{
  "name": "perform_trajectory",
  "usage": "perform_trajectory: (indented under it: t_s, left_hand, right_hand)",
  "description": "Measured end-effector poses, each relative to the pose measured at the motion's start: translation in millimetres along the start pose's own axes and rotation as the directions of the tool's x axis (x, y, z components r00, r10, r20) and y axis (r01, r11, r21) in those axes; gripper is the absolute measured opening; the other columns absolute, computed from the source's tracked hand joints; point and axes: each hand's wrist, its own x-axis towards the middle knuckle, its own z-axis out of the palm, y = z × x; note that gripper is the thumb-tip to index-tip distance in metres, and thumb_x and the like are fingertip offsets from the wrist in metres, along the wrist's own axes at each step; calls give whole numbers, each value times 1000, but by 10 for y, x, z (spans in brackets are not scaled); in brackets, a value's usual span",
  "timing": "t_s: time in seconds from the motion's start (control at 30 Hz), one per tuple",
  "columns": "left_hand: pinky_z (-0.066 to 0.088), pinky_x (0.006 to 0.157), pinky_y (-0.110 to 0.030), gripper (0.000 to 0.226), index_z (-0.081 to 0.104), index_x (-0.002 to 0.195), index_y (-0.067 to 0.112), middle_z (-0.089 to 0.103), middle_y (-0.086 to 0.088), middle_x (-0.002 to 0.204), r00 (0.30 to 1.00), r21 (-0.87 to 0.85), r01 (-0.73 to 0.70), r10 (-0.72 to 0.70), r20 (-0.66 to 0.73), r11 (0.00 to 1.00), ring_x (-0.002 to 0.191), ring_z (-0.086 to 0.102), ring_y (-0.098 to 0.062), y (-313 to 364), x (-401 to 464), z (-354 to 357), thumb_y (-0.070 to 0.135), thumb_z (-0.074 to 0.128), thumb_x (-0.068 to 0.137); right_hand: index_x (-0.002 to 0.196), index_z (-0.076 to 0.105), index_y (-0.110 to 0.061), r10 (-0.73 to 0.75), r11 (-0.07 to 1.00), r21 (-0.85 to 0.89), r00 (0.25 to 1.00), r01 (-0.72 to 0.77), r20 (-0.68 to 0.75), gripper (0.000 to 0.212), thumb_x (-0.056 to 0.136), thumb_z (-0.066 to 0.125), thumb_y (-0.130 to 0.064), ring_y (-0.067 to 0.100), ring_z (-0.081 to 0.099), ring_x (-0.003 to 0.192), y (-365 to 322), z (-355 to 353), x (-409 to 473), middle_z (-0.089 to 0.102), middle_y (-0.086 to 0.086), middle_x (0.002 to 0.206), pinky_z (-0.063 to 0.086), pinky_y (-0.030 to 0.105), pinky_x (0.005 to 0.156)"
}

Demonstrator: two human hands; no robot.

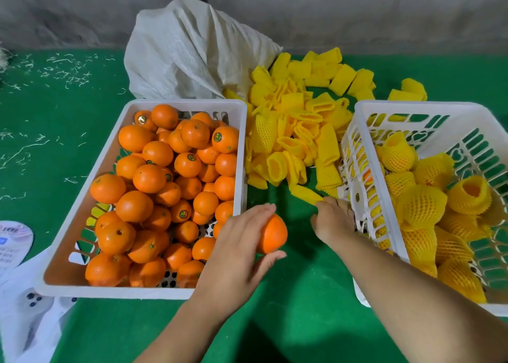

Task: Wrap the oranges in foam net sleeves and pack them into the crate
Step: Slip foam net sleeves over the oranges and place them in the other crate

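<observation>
Left hand grips an orange; right hand pinches a foam sleeve beside the packing crate. Risk: flattened sleeve won't open one-handed, orange slips.

A: From my feed, I see a crumpled white woven plastic sack slumped at the back of the green felt-covered worktop, against a grey concrete wall.

B: I have pale fibre scraps strewn over the far left of the green cover.

A: At the near left edge I see a round white printed card lying on a white plastic bag. The print is too blurred to read.
</observation>
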Motion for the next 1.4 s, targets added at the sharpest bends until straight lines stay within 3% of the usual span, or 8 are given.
perform_trajectory:
  t_s: [0.1, 0.2, 0.33, 0.57, 0.77, 1.07, 1.17, 1.4]
  left_hand:
    - [20, 117, -15, 73, 20, 163, 41, 30, 24, 162, 998, -8, 45, -45, 41, 999, 144, 26, 6, -11, 38, -11, 68, 52, 102]
    - [29, 115, -20, 70, 19, 158, 55, 25, 38, 159, 991, -163, 114, -100, 92, 980, 146, 29, 6, -35, 42, -32, 73, 52, 99]
    - [44, 104, -13, 71, 26, 154, 60, 38, 38, 152, 977, -347, 192, -145, 156, 918, 139, 46, 4, 22, 5, -63, 80, 55, 92]
    - [51, 99, -18, 58, 58, 141, 38, 61, 22, 139, 930, -735, 330, -336, 147, 593, 129, 61, -5, 198, 57, -113, 67, 61, 91]
    - [57, 87, -38, 70, 61, 136, 27, 64, -12, 130, 889, -872, 394, -360, 282, 290, 106, 69, -34, 225, -22, -95, 69, 77, 82]
    - [56, 102, -38, 72, 60, 140, 30, 67, -12, 140, 888, -903, 378, -354, 293, 202, 133, 63, -30, 224, 20, -108, 69, 77, 82]
    - [58, 92, -35, 76, 64, 138, 28, 69, -7, 135, 873, -920, 366, -392, 289, 137, 125, 68, -27, 241, 31, -118, 69, 81, 77]
    - [58, 77, -38, 70, 70, 128, 16, 69, -5, 125, 897, -910, 383, -301, 325, 159, 94, 69, -29, 216, -3, -137, 65, 80, 79]
  right_hand:
    - [124, 69, -24, -2, 866, 498, 997, 38, -72, 27, 98, 61, -21, 28, 59, 111, -276, -125, -205, 66, 7, 122, 49, 38, 92]
    - [103, 77, -29, 124, 307, 951, 992, -40, 2, 23, 97, 62, -13, 13, 62, 83, -518, -282, -624, 75, -4, 98, 52, 33, 80]
    - [103, 79, -23, -10, -74, 993, 996, -89, 88, 23, 100, 61, -9, 23, 61, 87, -575, -387, -1163, 72, 5, 99, 50, 45, 80]
    - [107, 78, -24, -298, -291, 950, 955, -109, 19, 24, 87, 65, -20, 10, 38, 53, -539, -752, -1435, 40, -2, 59, 40, 26, 57]
    - [131, 63, -38, -250, -206, 974, 967, -99, 45, 60, 76, 85, -43, 31, 70, 100, -729, -596, -1599, 63, 21, 126, 56, 40, 66]
    - [127, 66, -19, -159, -488, 829, 962, -273, 223, 45, 102, 45, -51, 28, 69, 93, -884, -470, -1718, 73, 17, 108, 54, 44, 81]
    - [130, 64, -16, -159, -471, 857, 976, -208, 150, 30, 110, 46, -30, 19, 59, 69, -863, -464, -1733, 60, 12, 78, 55, 37, 66]
    - [108, 72, -41, 65, 152, 988, 997, 35, -45, 13, 100, 62, -37, 19, 68, 105, -854, -468, -1719, 72, -3, 110, 55, 48, 95]
